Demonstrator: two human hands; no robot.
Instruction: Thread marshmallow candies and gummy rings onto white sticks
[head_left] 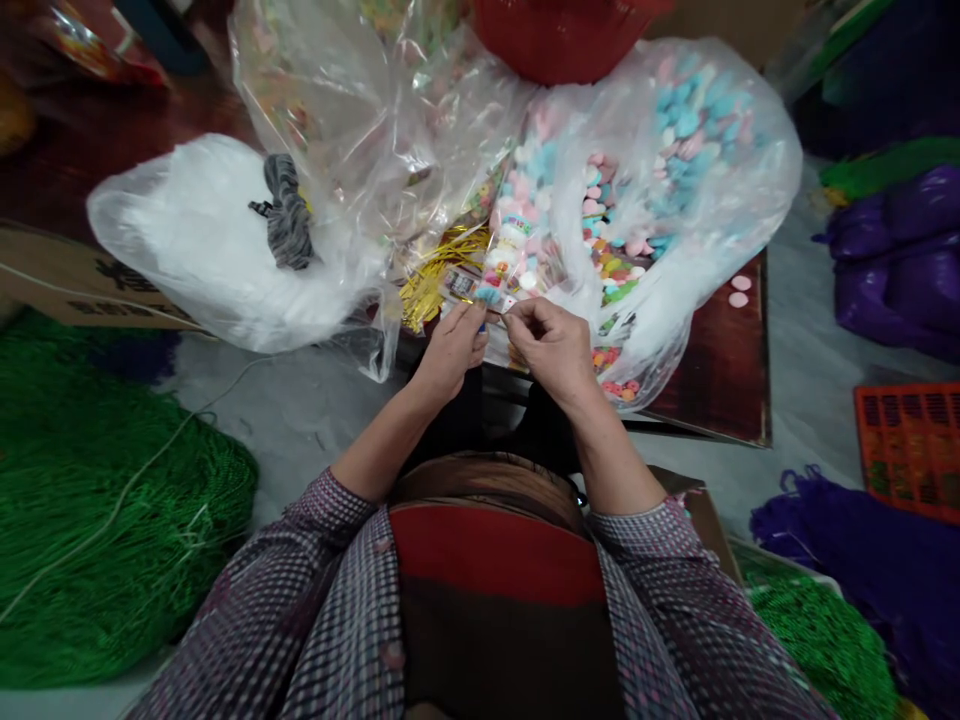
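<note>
At the near edge of a dark red-brown table [712, 385], held the near end of a small clear packet [504, 262] of pastel sweets in the left hand [452, 352], fingers closed on it. With the right hand [553, 345], pinched a thin gold tie [493, 313] at that same end, thumb and forefinger drawn narrow. Had the packet pointing away, between a bunch of gold strips [444, 278] to its left and an open clear bag of pink, blue and white sweets [720, 130] to its right. Farther left, faced a clear bag of white material [199, 235] with a grey bundle [289, 213] on top; beyond, a red basin [571, 38]. Near the table's right edge, saw two pink discs [740, 291]. Lower down, had green strands [112, 510] at the left and an orange basket [911, 448] beside purple strands [862, 565] at the right.
</note>
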